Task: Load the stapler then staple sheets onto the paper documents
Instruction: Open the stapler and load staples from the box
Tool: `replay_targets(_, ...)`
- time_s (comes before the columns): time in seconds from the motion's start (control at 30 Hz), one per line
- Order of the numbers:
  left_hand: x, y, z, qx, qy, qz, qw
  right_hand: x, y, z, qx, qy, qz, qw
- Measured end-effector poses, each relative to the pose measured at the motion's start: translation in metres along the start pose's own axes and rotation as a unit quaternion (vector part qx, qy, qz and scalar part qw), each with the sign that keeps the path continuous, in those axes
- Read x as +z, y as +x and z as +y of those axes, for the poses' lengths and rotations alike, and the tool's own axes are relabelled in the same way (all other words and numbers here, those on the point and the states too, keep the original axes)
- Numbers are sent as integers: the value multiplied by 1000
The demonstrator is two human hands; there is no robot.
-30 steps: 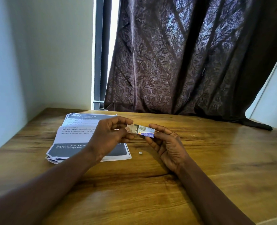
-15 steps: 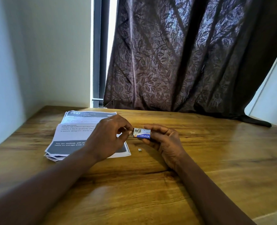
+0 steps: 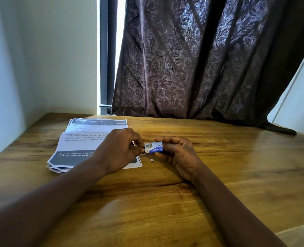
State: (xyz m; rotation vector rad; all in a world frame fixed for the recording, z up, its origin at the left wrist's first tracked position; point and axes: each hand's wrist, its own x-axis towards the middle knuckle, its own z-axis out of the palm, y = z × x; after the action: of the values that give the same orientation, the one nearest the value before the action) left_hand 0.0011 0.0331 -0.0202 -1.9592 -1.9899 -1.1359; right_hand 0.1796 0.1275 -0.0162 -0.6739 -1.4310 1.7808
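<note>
Head view: at centre frame, just above the worktop (image 3: 218, 184), the right hand (image 3: 178, 154) pinches a small staple box (image 3: 154, 147) by its long sides while the left hand (image 3: 120, 148) has its fingers pressed together at the box's left end. The light, crushable card wants a gentle grip; its contents are hidden. The paper documents (image 3: 83, 145) lie centre-left; no stapler shows.

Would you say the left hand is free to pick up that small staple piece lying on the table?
Probably not yet: the left hand is pinching the staple box, though the piece lies uncovered just below.
</note>
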Motion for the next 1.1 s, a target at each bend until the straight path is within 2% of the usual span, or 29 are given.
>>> replay_targets(0.37, -5, 1, 1, -7, 15, -12, 1000, 1, -1, -2, 12, 3, 1, 1000)
replay_targets(0.7, 0, 5, 0, -93, -23, 29, 995, 0, -2, -4, 21, 6, -11, 1000)
replay_targets(1.1, 7, 1, 5, -125, 24, 57, 990, -2, -2, -4, 29, 17, -26, 999)
